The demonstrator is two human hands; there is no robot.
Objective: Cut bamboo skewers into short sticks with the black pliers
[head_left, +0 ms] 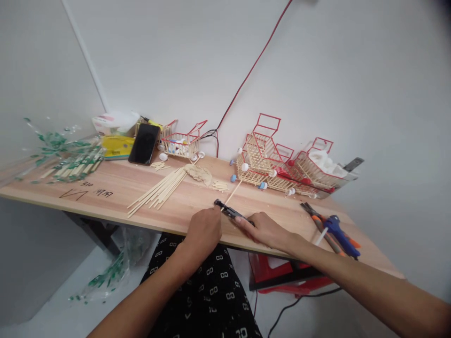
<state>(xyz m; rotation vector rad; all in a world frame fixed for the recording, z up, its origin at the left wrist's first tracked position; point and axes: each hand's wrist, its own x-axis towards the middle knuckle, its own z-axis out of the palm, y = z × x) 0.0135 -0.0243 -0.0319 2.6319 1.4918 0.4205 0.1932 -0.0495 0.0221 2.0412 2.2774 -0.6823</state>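
One cutter (230, 212), apparently, between left hand (203, 231), right hand (265, 230).

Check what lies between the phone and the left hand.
Head view: a fanned bundle of thin wooden sticks lies between the phone and the left hand, with a few short offcuts nearer the phone.

Phone (144, 143) left of stick carts (282, 164)

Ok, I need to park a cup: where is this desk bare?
The desk is bare in the strip between the pen marks and the loose sticks, and between the right hand, holding a cutter, and the pliers. Crowded along the wall: phone, packets, stick carts.
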